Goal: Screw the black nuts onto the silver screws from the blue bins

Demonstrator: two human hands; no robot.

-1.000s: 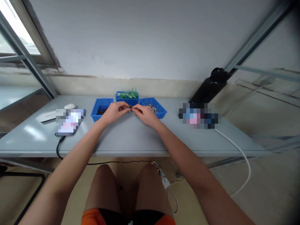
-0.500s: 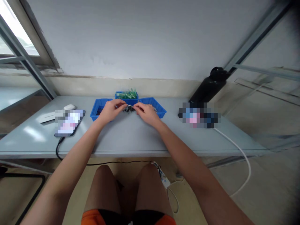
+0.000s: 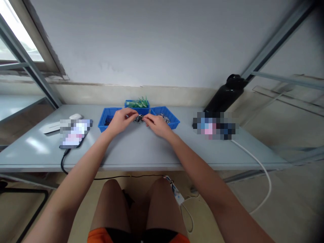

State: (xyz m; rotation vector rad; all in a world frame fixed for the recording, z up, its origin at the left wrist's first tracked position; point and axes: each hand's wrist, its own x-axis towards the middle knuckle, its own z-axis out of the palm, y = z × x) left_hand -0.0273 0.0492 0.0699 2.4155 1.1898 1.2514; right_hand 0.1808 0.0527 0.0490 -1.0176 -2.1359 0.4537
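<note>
Between my two hands lies a small pile of dark and silvery pieces (image 3: 138, 118) on the grey table. My left hand (image 3: 122, 120) is pinched at the pile's left side, close to the left blue bin (image 3: 102, 126), which holds dark pieces. My right hand (image 3: 157, 124) is pinched at the right side, in front of the right blue bin (image 3: 174, 123) with silvery pieces. What the fingertips hold is too small to make out. Behind the pile, a third blue bin (image 3: 144, 110) holds green pointed pieces (image 3: 138, 103).
A phone (image 3: 76, 134) with a black cable and a white case (image 3: 76, 116) lie on the left of the table (image 3: 141, 148). On the right are a black bottle (image 3: 225, 96) and a blurred-out object (image 3: 212, 125) with a white cable.
My fingertips have moved slightly apart, and the thin silvery piece seen between them earlier no longer shows clearly. The view has shifted a little.
</note>
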